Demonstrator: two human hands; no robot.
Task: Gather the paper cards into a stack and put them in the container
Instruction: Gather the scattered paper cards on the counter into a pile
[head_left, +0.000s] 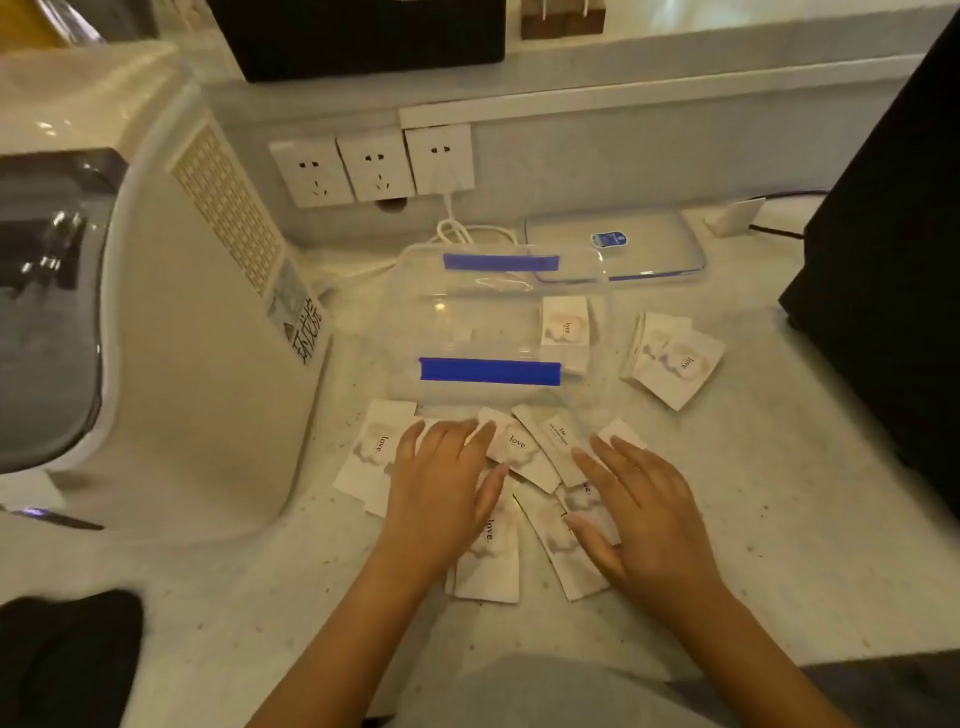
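Both hands lie flat, palms down, on a loose spread of paper cards (519, 448) on the pale speckled countertop (779, 545). The left hand (441, 483) presses on the cards at the spread's 9 o'clock side, fingers extended and slightly fanned, gripping nothing. The right hand (634, 509) rests at the 3 o'clock side, fingers likewise spread open over the cards, nothing pinched. Several cards show the word "love" and a pale floral print; they overlap at different angles between and under the hands.

Directly at 12 o'clock from the spread, touching its far edge, sits a clear plastic container (415, 312) with 2 blue clips. A small stack of cards (565, 325) already lies inside it, against its 3 o'clock wall. Another untidy pile of cards (670, 364) lies on the counter just beside the container, at its 3 o'clock. The clear lid (654, 244) lies at the container's 1 o'clock. A large cream appliance (171, 364) stands at 9 o'clock, and 3 wall sockets (374, 166) sit at 12 o'clock.
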